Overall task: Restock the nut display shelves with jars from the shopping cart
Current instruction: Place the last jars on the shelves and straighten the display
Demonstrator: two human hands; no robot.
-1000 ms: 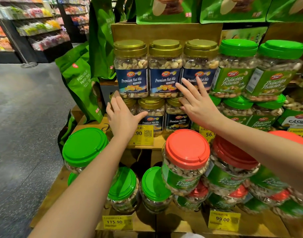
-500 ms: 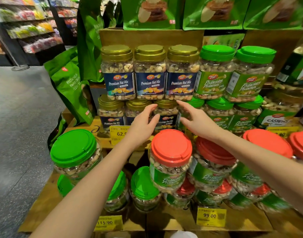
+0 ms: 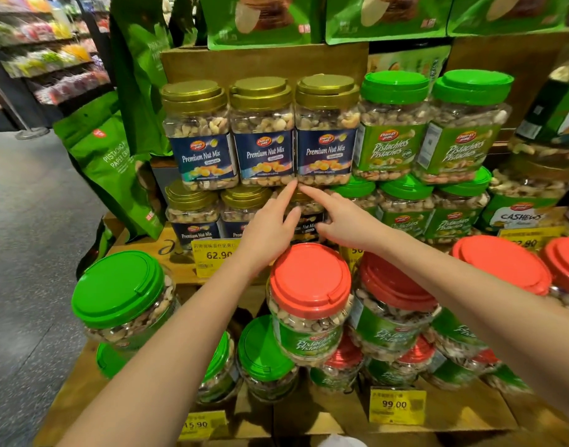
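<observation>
Three gold-lidded Premium Nut Mix jars [image 3: 266, 133] stand in a row on top of a lower row of the same jars [image 3: 192, 214] on the wooden display shelf [image 3: 176, 262]. My left hand [image 3: 270, 230] and my right hand [image 3: 344, 221] reach side by side to the lower-row jar [image 3: 305, 217] under the right top jar. Straight fingers of both hands touch it; fingertips meet near the base of the top row. Neither hand holds anything. The shopping cart is out of view.
Green-lidded pistachio jars [image 3: 392, 130] fill the shelf to the right, cashew jars [image 3: 521, 208] beyond. Large red-lidded [image 3: 310, 285] and green-lidded [image 3: 118, 288] tubs sit on the lower tier under my arms. Green snack bags [image 3: 112, 162] hang left; an aisle floor [image 3: 25, 253] lies left.
Both hands came together from wide apart on the stack to the lower-row jar in the middle, fingers now pointing up and meeting under the top row. The view shifted slightly right.
</observation>
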